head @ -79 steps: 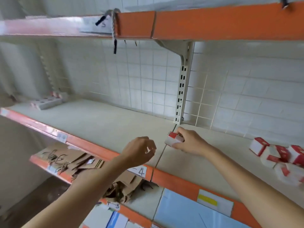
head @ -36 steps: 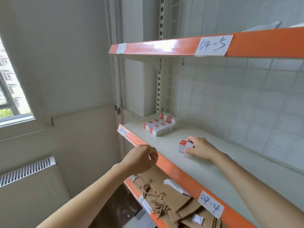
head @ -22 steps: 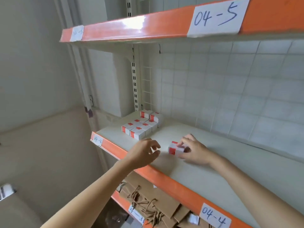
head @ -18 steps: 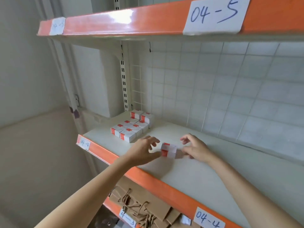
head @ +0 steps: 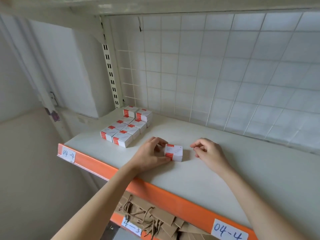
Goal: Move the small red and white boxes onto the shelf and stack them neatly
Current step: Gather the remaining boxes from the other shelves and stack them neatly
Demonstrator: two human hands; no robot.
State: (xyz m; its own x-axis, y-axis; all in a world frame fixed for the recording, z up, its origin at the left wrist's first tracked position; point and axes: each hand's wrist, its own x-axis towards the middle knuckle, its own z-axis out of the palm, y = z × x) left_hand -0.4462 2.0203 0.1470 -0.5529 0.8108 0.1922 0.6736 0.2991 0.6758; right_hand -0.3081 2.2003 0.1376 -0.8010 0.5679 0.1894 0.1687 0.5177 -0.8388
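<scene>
hidden: print on the small red-and-white cardboard box (head: 173,152) too small to read; its left end is partly covered by the left hand (head: 149,154). Brown paper bags with twine handles (head: 152,217) on the lower shelf are mostly cut off by the orange front edge of the white shelf (head: 173,198). Lower right corner of the right "04-4" paper label (head: 228,230) is cropped by the frame. Underside of the upper shelf (head: 155,6) only – its orange front is out of view.
count, boxes: 1 loose box plus a stacked group of red-and-white boxes (head: 127,128) at the shelf's left end – about 8 tops visible in two columns, the back pair standing higher; exact total cannot be told, lower layers hidden.
count, other: 2 hands, 2 "04-4" labels (left one (head: 68,154)), 1 label reading "4-3" (head: 131,226) on the lower shelf, 1 slotted white upright (head: 110,73), 1 white wire grid panel (head: 207,70) against the tiled wall.
box position: flat on the shelf, between the two hands, right of the stacked group and apart from it.
left fingers: curled round the box's left end, thumb on the near side – gripping it.
right hand (head: 208,150): just right of the box, not touching; fingers loosely curled, holding nothing.
change vs 0.5 s ago: left hand was only reaching the box, now grips it; right hand has pulled further clear. View has tilted down, so the "04-5" label is gone from the frame.
</scene>
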